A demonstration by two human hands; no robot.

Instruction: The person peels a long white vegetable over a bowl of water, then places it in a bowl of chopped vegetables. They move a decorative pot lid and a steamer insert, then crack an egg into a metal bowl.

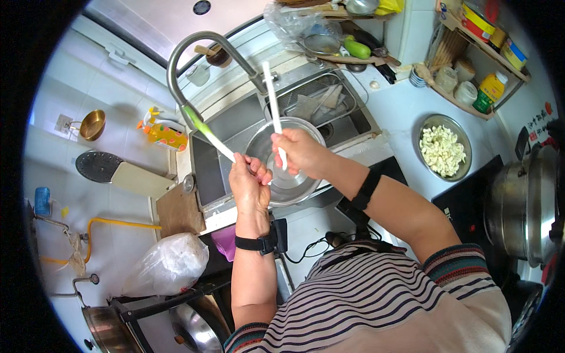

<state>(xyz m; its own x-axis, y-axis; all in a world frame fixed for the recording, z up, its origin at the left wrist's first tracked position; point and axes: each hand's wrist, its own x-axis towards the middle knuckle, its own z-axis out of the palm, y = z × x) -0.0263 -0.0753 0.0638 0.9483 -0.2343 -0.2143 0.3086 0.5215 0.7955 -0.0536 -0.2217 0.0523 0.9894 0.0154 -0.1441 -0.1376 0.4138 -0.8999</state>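
Note:
My left hand [249,183] grips a scallion piece [209,136], white near my fingers and green toward its far end, which reaches up by the faucet's spout. In my right hand [304,150] is a long white stalk [272,97], which looks like scallion too; it points away from me and its lower end sticks out below my fingers. Both hands are above a round metal basin [295,200] at the front of the double sink [212,172]. The gooseneck faucet [174,66] arches over the left bowl. My fingers hide part of each stalk.
A wire drain basket [287,99] with cloths sits in the right sink bowl. On the right counter, a steel bowl [417,137] holds pale cut vegetable pieces. A large steel pot [507,207] stands on the black cooktop [454,212]. A spray bottle [165,136] is left of the sink.

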